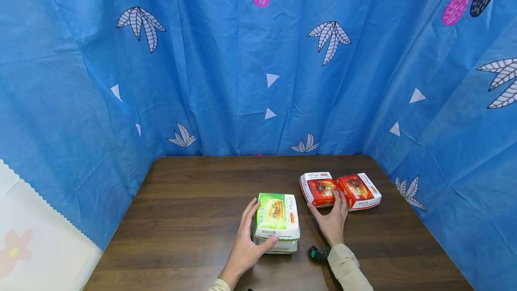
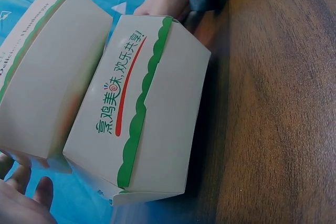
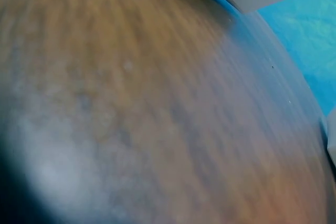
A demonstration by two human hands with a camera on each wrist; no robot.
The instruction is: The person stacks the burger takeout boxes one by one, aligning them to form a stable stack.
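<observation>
Stands toward the near side of the counter [image 1: 194,223]: green box [image 1: 276,214] on top of a lower box [image 1: 280,248]. Held by the left hand [image 1: 247,247], thumb at the front, fingers along the left side. Farther right, left red box [image 1: 320,188] beside right red box [image 1: 358,191], with the right hand [image 1: 334,224] spread over its near end; pinching or only touching, cannot tell. Probably light, fairly stiff thin card, slightly slick, easily dented. Best taken by opposite side walls, gently, without pressing on the lid. Reads "Delicious Hamburger" on the green box's front, partly cut off in the left wrist view; on the lower box, after one unclear character, "鸡美味,欢乐共享!" above a red stroke. Shows burger pictures on the green and red lids; smaller red-box print too fine to read
</observation>
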